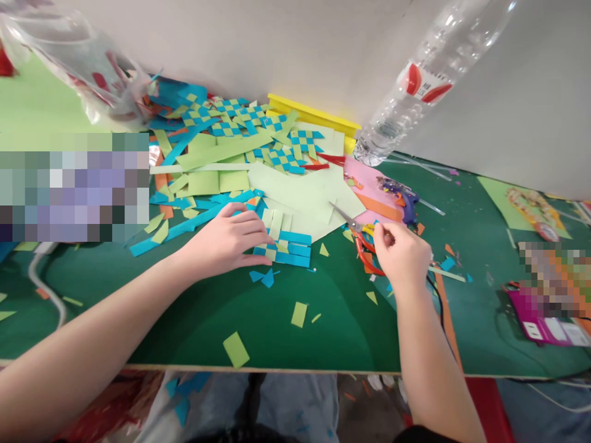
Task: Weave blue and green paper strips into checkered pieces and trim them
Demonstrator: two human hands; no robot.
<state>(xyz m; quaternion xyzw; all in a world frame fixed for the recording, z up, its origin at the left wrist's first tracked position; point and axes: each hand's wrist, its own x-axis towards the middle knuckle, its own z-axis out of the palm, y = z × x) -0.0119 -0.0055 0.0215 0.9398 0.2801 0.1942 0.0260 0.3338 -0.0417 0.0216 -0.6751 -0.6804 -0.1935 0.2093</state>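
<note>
My left hand (pixel 237 237) is spread over the left end of a partly woven piece of blue and pale green paper strips (pixel 295 248), its fingertips touching it. Loose blue ends point right and green ends point away from me. Fingers bent together, my right hand (pixel 404 251) is closed at the handle of a pair of scissors (pixel 355 226). The blades point away to the left, and one orange loop shows below the fingers. Part of the handle is hidden by the hand. Small blue scraps (pixel 266 278) lie just below the weave.
Finished blue-green woven pieces (pixel 228 127) and green strips pile up behind. A plastic bottle (pixel 410 92) stands by the wall, near a yellow strip (pixel 314 115). A clear cup (pixel 87 67) is at left. Pink paper (pixel 357 178) and a purple packet (pixel 542 317) lie right.
</note>
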